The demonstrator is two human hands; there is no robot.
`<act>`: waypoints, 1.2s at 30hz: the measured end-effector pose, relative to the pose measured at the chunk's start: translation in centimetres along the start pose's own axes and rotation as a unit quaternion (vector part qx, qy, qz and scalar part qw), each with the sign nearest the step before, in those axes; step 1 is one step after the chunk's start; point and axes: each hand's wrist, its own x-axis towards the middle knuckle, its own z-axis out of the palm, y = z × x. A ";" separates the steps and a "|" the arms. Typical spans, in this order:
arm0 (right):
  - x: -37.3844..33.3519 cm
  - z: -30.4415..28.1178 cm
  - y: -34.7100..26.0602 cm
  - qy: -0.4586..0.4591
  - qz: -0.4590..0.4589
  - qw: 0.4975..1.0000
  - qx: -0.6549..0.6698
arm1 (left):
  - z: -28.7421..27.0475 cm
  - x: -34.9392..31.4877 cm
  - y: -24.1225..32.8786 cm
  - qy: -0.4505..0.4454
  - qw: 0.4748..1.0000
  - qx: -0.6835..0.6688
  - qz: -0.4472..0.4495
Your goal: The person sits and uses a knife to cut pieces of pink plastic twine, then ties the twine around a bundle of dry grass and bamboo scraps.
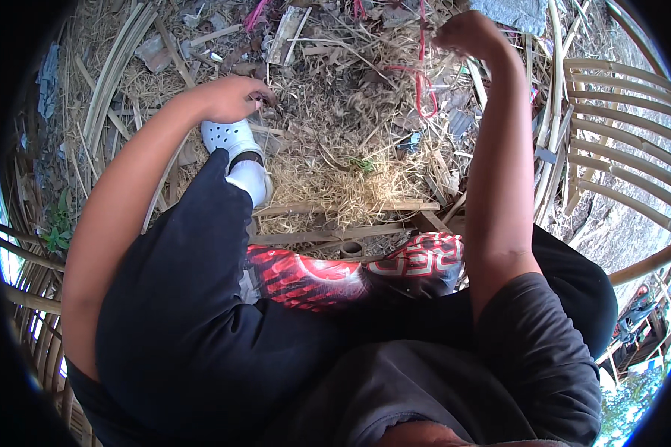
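Note:
My left hand [235,98] is just above the white clog [227,138] on my left foot. Its fingers are curled together, and what they may pinch is too small to make out. Farther off on the right, my right hand [468,34] is bent at the wrist with its fingers drawn in and slightly blurred. Beside its fingertips a red string [423,86] runs down and ends in a loop over the litter. Whether the fingers touch that string I cannot tell.
Dry straw and wood shavings [350,182] cover the ground, with bamboo strips [119,67] at left. A slatted bamboo frame [626,134] stands at right. Wooden bars [335,208] cross before my legs, above a red and black printed cloth [306,279]. A grey slab [511,13] lies top right.

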 end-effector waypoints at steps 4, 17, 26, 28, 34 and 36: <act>-1.4 -1.4 1.2 0.033 0.036 0.999 0.002 | 0.1 0.7 -1.0 0.011 0.999 -0.010 0.033; -1.1 -0.9 2.3 0.194 0.036 0.979 0.057 | 0.0 1.2 0.0 0.006 1.000 -0.002 0.004; 0.2 0.5 3.0 0.196 0.085 0.976 0.046 | -0.2 1.3 0.4 0.009 1.000 0.004 0.006; 1.8 1.3 5.9 0.369 0.088 0.913 -0.146 | -1.0 2.9 1.1 0.026 0.999 0.020 0.033; -3.8 10.3 -11.1 0.565 -0.052 0.796 -0.211 | -0.9 0.3 0.9 0.004 0.999 0.035 -0.025; -3.8 14.0 -10.4 0.311 -0.040 0.930 -0.194 | -1.0 0.5 1.1 0.003 0.999 0.035 -0.025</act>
